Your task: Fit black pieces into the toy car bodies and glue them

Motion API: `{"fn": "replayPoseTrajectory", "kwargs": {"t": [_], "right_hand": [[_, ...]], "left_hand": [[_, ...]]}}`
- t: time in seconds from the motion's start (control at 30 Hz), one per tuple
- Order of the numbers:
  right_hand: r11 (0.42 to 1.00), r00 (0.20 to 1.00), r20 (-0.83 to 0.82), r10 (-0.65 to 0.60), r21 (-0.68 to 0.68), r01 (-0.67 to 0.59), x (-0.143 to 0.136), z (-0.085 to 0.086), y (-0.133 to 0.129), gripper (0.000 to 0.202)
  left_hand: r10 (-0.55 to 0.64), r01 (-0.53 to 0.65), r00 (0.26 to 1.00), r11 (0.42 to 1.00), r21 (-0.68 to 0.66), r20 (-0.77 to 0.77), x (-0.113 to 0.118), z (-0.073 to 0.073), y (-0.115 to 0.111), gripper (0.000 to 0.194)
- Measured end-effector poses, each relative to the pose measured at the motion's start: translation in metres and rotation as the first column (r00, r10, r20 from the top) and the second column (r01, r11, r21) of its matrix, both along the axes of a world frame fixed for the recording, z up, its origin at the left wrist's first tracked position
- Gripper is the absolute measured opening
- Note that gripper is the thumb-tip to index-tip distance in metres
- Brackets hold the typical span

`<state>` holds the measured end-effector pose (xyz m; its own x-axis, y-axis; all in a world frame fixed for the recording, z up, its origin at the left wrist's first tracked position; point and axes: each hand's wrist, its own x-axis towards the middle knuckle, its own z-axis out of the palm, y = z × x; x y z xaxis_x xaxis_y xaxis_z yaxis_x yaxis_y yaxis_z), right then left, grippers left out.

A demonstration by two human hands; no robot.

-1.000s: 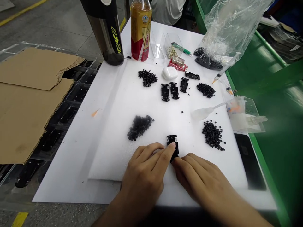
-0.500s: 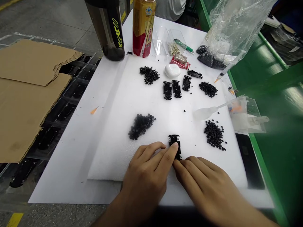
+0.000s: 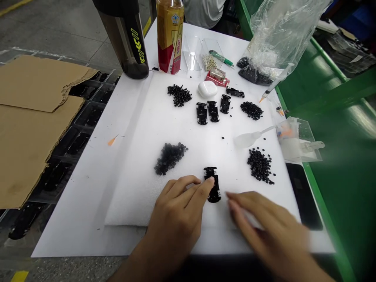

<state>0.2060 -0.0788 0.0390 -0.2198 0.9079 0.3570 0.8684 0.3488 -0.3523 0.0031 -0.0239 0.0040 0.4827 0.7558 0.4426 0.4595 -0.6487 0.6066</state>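
A small black plastic part [image 3: 214, 192] with shiny clips at its ends lies lengthwise on the white foam sheet [image 3: 141, 188]. My left hand [image 3: 179, 211] holds it in place, index fingertip on its upper middle and the other fingers bent at its left side. To the right of the part, apart from it, is my right hand [image 3: 264, 223]. Its thumb and index tip are close together and smeared by motion, so anything between them cannot be made out. Nearest to it is a pile of tiny black squares [image 3: 260, 165]; another pile of dark squares [image 3: 170, 156] sits left.
Several similar black parts [image 3: 213, 111] lie farther back near a white case [image 3: 207, 89]. Small black bits form two piles [image 3: 179, 95] [image 3: 252, 111]. A dropper [image 3: 249, 139], a syringe [image 3: 276, 84], a drink bottle [image 3: 170, 37] and a dark shaker [image 3: 125, 39] surround them.
My right hand has come off the part's lower end and moved to the right, uncovering that end. My left hand stays on the part. The whole view has shifted slightly.
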Motion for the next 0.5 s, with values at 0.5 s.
{"fn": "replayPoseTrajectory", "kwargs": {"t": [0.5], "right_hand": [[0.873, 0.753, -0.448, -0.481, -0.166, 0.459, 0.039, -0.006, 0.076, 0.035]], "left_hand": [[-0.178, 0.174, 0.949, 0.984, -0.039, -0.262, -0.010, 0.011, 0.020, 0.050]]}}
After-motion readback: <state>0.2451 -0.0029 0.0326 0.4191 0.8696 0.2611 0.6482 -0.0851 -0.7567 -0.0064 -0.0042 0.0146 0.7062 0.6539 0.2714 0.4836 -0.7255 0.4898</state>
